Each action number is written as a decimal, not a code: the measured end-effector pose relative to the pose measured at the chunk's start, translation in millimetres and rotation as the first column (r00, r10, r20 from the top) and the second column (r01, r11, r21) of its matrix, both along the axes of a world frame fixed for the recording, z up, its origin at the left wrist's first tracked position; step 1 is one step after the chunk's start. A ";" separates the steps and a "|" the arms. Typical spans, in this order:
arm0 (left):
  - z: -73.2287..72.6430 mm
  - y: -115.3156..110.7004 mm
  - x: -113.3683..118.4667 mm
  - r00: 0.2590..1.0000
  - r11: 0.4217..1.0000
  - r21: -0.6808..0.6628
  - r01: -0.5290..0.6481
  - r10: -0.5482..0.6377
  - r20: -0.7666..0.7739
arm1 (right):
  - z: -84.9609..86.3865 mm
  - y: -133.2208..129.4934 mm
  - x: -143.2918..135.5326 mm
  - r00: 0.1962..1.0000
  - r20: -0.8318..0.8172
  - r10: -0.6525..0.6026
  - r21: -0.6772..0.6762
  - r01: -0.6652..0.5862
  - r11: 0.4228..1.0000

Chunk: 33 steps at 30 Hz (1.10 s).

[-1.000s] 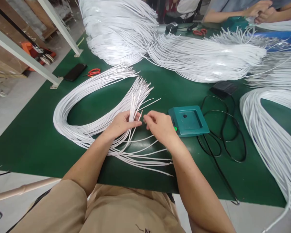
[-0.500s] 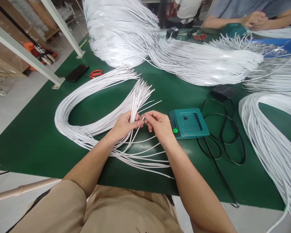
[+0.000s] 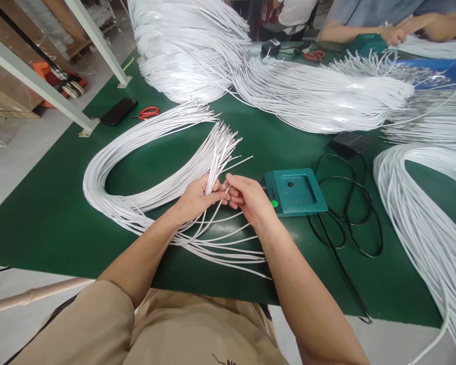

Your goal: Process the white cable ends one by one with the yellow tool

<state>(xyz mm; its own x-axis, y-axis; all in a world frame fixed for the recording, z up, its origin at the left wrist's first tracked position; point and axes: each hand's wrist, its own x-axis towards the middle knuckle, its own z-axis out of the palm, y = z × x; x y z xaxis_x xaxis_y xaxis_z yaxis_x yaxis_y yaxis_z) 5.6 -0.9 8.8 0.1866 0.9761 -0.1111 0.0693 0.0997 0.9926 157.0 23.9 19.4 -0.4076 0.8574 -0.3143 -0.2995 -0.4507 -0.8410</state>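
My left hand (image 3: 203, 197) is closed around a few white cables (image 3: 214, 170), whose upper ends stick up past the thumb. One cable end rises between thumb and forefinger toward my right hand (image 3: 247, 195). The right fingers are pinched at that end, right against the left fingertips; fine detail there is too small to make out. A curved bundle of white cables (image 3: 110, 152) lies on the table behind and left of my hands. Several loose cables (image 3: 228, 248) fan out beneath my wrists. Just right of my right hand sits a teal device (image 3: 285, 207) with a green button (image 3: 275, 204).
Large white cable bundles (image 3: 319, 96) fill the far side, and another cable bundle (image 3: 410, 213) hangs over the right edge. Black cords (image 3: 349, 213) loop beside the device. A phone (image 3: 118, 111) and red-handled snips (image 3: 149, 112) lie far left. Across the table, a co-worker's hands (image 3: 395, 34) handle cable.
My right hand has turned slightly and shifted its fingers at the cable end. The left hand keeps its hold. Across the table, the co-worker's hands have moved lower.
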 end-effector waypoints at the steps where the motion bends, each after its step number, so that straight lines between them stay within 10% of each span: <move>1: 0.2 0.0 -0.4 1.000 1.000 0.007 -0.004 0.004 -0.001 | -0.5 0.0 0.3 1.000 -0.023 0.012 -0.018 -0.012 1.000; 10: 3.2 2.1 -3.7 0.997 0.998 0.033 -0.053 0.051 0.060 | -1.0 -1.3 2.0 0.985 -0.169 0.039 -0.039 -0.046 0.998; 17: -0.9 2.8 -6.6 0.997 0.996 0.092 0.007 -0.014 0.072 | -4.8 -6.1 -2.7 0.939 0.274 -0.206 0.352 0.102 0.930; 21: -2.8 3.3 -6.8 0.989 1.000 0.003 0.016 -0.016 0.149 | -3.5 -9.7 -1.0 0.674 0.582 -0.456 0.738 -0.203 0.643; 25: -4.6 4.7 -6.5 0.982 0.993 -0.117 0.008 0.014 0.188 | 5.6 -7.6 10.3 0.420 0.662 -0.622 0.692 -0.661 0.290; 33: -3.8 3.1 -3.0 0.994 0.991 -0.132 -0.019 0.004 -0.108 | 5.5 5.3 44.5 0.171 0.807 -0.566 0.476 -0.755 0.451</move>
<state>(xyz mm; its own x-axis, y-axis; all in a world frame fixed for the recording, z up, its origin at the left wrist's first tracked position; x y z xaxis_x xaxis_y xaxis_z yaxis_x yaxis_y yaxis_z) 2.6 2.1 5.0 0.1554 0.9535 -0.2583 0.1722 0.2313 0.9575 201.5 29.1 24.8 -0.5178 0.8342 0.1896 0.8215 0.5467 -0.1620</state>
